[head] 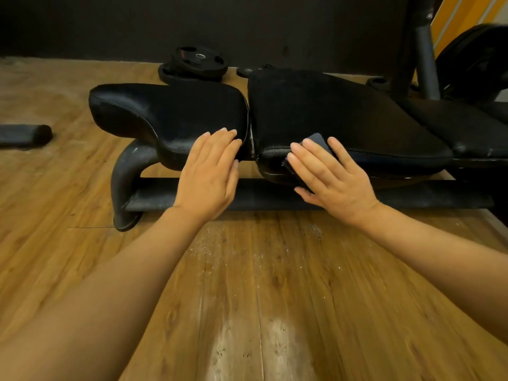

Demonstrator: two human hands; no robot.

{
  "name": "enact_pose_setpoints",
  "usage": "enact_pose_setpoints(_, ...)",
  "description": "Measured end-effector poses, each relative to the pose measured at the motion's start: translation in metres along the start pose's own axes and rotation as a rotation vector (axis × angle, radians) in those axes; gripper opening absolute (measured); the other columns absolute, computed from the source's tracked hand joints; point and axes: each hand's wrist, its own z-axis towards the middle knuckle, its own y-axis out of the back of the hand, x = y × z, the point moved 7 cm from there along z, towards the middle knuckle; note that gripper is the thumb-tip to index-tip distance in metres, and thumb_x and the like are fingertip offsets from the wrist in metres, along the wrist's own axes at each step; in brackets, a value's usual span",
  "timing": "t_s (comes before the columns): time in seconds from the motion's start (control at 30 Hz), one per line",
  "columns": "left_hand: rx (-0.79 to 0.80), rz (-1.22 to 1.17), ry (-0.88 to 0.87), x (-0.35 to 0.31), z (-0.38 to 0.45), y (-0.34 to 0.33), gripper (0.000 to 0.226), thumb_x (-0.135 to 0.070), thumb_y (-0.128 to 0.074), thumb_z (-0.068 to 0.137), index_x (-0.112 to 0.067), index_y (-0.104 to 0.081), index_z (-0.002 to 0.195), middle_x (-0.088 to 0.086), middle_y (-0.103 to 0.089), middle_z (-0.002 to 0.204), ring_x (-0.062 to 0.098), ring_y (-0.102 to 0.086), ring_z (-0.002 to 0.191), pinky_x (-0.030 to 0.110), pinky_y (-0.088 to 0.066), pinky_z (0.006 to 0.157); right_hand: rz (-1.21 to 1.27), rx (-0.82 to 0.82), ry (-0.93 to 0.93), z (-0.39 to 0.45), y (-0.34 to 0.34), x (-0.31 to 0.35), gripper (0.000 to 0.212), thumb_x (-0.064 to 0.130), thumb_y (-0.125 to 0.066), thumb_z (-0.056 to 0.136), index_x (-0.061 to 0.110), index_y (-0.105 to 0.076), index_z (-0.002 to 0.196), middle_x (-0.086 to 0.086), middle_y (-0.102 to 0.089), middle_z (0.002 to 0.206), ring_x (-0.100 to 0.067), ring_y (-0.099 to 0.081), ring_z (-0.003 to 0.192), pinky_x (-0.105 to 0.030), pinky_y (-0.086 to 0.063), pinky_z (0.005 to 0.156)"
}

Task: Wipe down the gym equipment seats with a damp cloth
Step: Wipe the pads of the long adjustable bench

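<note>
While the right hand [332, 174] presses a dark cloth [316, 141] with straight, spread fingers onto the near edge of the long seat pad [330, 114], the left hand [211, 169] lies flat, fingers together, on the neighbouring pad [165, 111]. Both pads run left-right.

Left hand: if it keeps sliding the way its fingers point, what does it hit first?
The left hand lies flat on the left seat pad, fingers pointing up-right toward the gap. It would likely meet the edge of the right seat pad first; depth is unclear.
</note>
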Motion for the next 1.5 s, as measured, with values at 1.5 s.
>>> enact_pose_setpoints(1.5, -0.019, 0.059, -0.289, -0.271, 0.069, -0.013, 0.040, -0.027, -0.046, 0.102, -0.004, -0.062, 0.131, 0.014, -0.060, 0.138, 0.027, -0.056, 0.129, 0.045, -0.039, 0.113, 0.634, -0.102, -0.238, -0.150, 0.066, -0.176, 0.024, 0.020, -0.066, 0.094, 0.002, -0.076, 0.108, -0.013, -0.074, 0.107, -0.026, -0.071, 0.099, -0.038, -0.055, 0.094)
